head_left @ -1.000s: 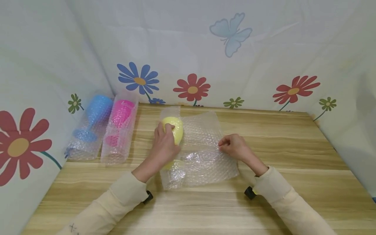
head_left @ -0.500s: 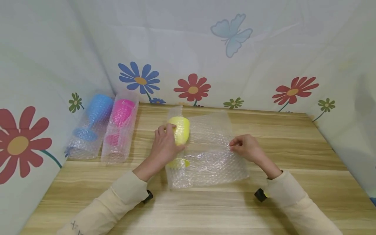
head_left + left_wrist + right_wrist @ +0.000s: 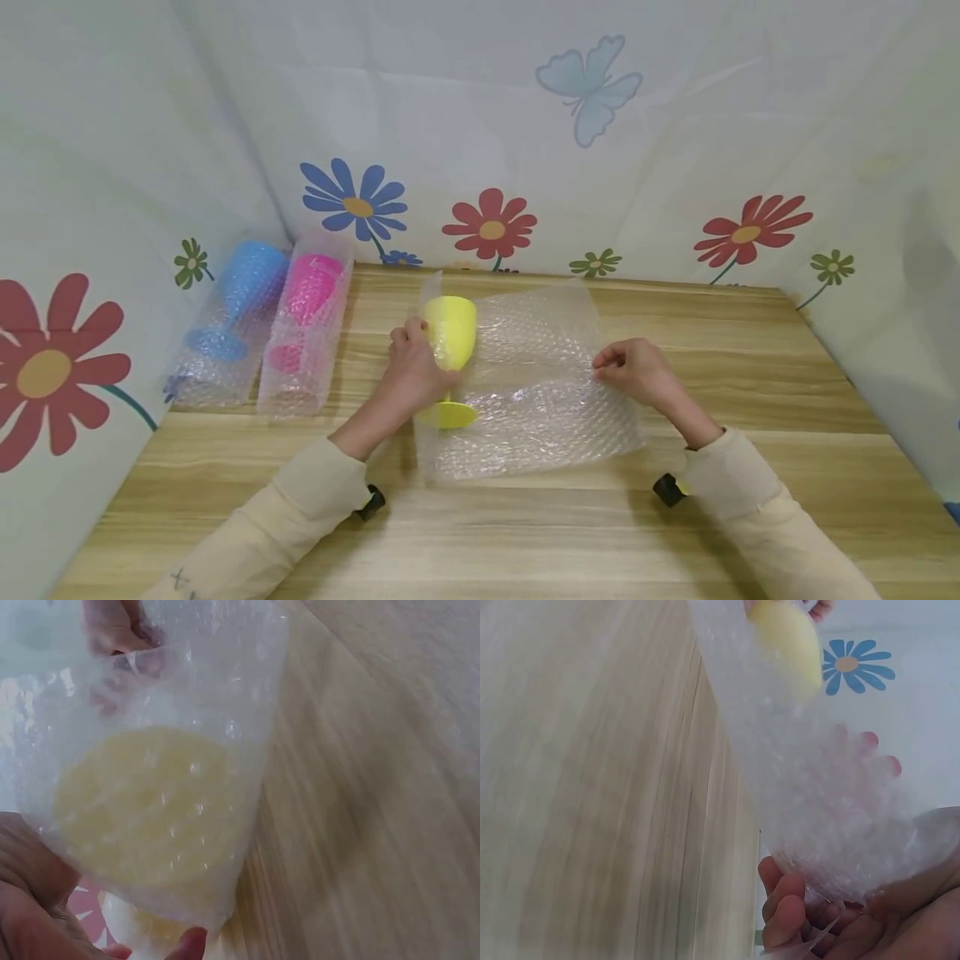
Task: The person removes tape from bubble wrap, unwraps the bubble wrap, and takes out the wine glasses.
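A yellow goblet point(image 3: 453, 325) lies on a clear sheet of bubble wrap point(image 3: 540, 425), its bowl toward the back wall. My left hand point(image 3: 412, 367) holds the goblet from its left side, where a flap of the wrap stands up. In the left wrist view, the goblet's round yellow foot point(image 3: 150, 802) shows through the wrap. At the sheet's right edge, my right hand point(image 3: 637, 371) pinches the wrap between thumb and fingers. The right wrist view has this hand point(image 3: 840, 922) at the plastic edge, with the goblet beyond it.
Two bubble-wrapped goblets, one blue point(image 3: 251, 275) and one pink point(image 3: 311, 292), lie side by side at the table's left. The wooden table point(image 3: 510, 542) ends against a flower-printed cloth wall point(image 3: 450, 108) behind and at both sides.
The wrap that covered the goblet has come off its right side, leaving it bare there. My right hand has moved to the right with the sheet's edge, stretching it flatter.
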`<state>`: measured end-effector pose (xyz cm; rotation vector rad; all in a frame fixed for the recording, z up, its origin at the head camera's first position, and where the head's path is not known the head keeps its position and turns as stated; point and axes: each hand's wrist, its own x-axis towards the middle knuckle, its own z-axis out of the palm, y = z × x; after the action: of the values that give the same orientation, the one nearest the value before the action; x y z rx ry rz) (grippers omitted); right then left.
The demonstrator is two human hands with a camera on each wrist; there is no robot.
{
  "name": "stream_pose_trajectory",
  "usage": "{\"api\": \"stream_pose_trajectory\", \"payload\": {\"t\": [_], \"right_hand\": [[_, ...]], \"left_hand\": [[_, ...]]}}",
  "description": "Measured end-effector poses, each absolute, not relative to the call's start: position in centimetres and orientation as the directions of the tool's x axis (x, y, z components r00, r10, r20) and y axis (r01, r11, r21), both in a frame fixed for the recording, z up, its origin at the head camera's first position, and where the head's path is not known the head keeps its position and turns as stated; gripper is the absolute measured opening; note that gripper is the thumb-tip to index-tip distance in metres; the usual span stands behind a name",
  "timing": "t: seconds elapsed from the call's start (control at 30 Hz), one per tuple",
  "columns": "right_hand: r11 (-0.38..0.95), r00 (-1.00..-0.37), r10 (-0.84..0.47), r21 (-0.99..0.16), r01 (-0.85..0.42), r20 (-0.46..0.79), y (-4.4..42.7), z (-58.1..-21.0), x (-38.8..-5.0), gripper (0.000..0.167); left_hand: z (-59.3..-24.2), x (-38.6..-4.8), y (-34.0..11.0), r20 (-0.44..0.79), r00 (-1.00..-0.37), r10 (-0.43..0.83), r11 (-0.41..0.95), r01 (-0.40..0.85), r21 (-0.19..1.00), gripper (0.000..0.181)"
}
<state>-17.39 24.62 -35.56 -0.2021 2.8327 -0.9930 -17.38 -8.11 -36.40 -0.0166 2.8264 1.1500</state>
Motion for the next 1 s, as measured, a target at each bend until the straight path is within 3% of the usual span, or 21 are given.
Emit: {"api": "stream_pose_trajectory", "payload": {"t": [0.23,0.47,0.8,1.0], "right_hand": [[0.774,-0.982,-0.169,-0.627,-0.083,-0.079,25.4,-36.1,-17.4,0.005],[0.768,-0.982,-0.176,-0.633,-0.093,-0.069,25.7,-36.3,-17.4,0.005],[0.764,-0.984,-0.162,-0.641,-0.076,-0.077,25.7,-36.2,-17.3,0.005],[0.754,-0.983,-0.167,-0.652,-0.08,-0.073,26.0,-36.7,-17.4,0.007]], "left_hand": [[-36.6,-17.3,-8.3,-0.033,-0.998,0.048,0.755,0.015,0.656,0.098],[-36.3,-17.3,-7.5,0.017,-0.984,0.179,0.778,0.152,0.61,0.088],[-35.3,-17.5,-7.5,-0.037,-0.99,0.133,0.824,0.09,0.559,0.091],[-35.7,-17.7,-7.9,-0.056,-0.995,0.086,0.793,0.035,0.608,0.093]]}}
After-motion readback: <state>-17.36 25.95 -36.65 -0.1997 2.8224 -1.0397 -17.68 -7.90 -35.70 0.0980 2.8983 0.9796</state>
